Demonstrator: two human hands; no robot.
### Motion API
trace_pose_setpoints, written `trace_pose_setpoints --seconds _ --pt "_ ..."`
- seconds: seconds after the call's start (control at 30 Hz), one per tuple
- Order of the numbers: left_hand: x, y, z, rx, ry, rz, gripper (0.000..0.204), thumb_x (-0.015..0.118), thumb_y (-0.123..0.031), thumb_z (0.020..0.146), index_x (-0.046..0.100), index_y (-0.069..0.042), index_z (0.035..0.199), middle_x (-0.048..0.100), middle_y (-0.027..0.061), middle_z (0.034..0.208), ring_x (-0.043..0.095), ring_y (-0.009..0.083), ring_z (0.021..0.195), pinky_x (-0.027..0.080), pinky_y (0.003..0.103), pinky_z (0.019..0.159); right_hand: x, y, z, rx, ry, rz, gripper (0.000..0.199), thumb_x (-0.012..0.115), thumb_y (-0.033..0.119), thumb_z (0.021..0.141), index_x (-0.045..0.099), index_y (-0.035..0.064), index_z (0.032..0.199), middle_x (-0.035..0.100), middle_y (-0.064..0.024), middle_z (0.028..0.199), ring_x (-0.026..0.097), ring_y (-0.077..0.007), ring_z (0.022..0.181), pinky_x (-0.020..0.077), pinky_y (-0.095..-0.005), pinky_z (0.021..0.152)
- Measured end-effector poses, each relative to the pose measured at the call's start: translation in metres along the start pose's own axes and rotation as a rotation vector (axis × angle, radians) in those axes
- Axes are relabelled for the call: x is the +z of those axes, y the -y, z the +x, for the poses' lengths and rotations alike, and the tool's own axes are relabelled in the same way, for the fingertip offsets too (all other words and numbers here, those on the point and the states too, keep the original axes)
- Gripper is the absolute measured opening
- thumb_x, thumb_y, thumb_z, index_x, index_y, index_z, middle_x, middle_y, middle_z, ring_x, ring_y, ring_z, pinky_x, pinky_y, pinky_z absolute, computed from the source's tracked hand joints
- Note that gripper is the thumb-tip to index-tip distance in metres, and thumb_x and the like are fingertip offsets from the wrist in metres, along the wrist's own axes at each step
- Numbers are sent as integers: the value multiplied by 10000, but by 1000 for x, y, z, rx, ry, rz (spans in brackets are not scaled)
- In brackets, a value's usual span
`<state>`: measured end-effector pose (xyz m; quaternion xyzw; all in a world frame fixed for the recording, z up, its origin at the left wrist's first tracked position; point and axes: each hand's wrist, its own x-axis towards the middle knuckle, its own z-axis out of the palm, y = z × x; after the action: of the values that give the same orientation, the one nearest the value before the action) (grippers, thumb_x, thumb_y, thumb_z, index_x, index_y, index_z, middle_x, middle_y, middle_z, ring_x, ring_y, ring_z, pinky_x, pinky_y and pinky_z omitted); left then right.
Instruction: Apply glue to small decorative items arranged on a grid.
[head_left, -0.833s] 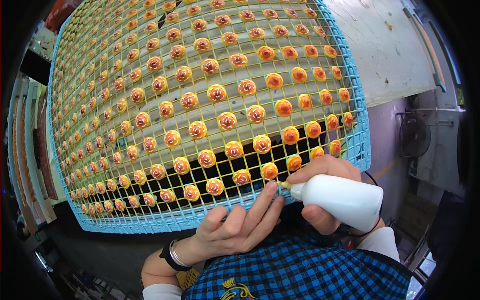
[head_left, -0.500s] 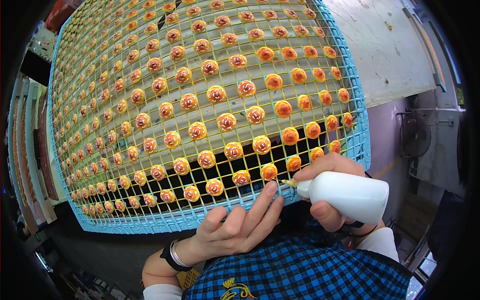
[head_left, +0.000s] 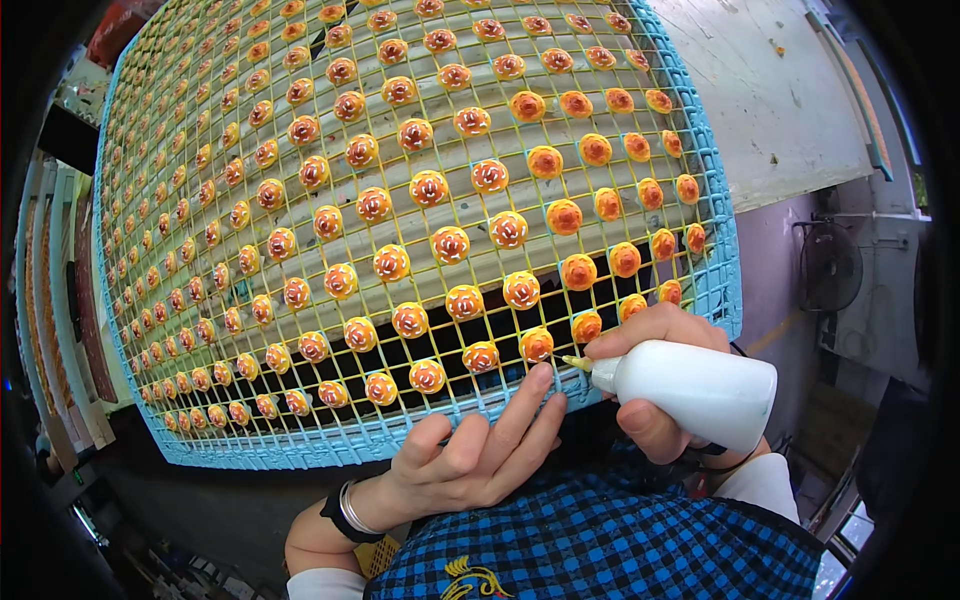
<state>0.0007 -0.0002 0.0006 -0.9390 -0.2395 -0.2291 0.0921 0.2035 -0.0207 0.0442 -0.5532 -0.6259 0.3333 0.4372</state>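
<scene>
Closest in, a blue-and-black checked apron [head_left: 600, 540], and over it the left hand [head_left: 465, 470] comes up, a black band [head_left: 338, 515] and silver bangle [head_left: 352, 507] on its wrist. It's loosely spread: two fingers stretch out over the rack's near edge, others bent up beside them. The longest fingertip sits right at the lower rim of one round; whether it touches, I can't tell.

Now the right hand [head_left: 655, 328], near the rack's near right corner, and it's wrapped round a white bottle [head_left: 700, 390], index finger along the far side, thumb pressing from the near side. The bottle lies tilted over, its yellow nozzle [head_left: 577, 363] aimed left, just beside that same orange round [head_left: 537, 345] near the near edge.

Count them up: two hands, one bottle, one rack [head_left: 718, 250] with a blue border and yellow mesh. Toward its right edge, about nineteen plain orange rounds [head_left: 578, 271] show, in four lines; left of those, rounds with white strokes [head_left: 450, 245] run to the left edge, too small there to count. Past the right edge, a pale board [head_left: 760, 100], and beyond, one dark fan [head_left: 832, 265].
</scene>
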Motion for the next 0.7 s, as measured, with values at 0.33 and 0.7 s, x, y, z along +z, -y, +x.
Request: trace_pose_setpoints --seconds 0.33,0.7 --pt "2 0 0 2 9 9 282 500 -425 875 637 -237 1034 623 -119 1125 320 92 768 266 237 694 -2 -6 2 -121 25 -69 300 671 292 763 610 3 810 610 -100 760 615 -201 565 488 -271 472" --pt "3 0 2 14 9 11 290 512 -429 866 638 -237 1042 624 -117 1122 324 91 767 265 231 684 -3 -7 -2 -14 3 -19 294 666 292 775 611 6 817 602 -95 761 608 -197 560 470 -261 445"
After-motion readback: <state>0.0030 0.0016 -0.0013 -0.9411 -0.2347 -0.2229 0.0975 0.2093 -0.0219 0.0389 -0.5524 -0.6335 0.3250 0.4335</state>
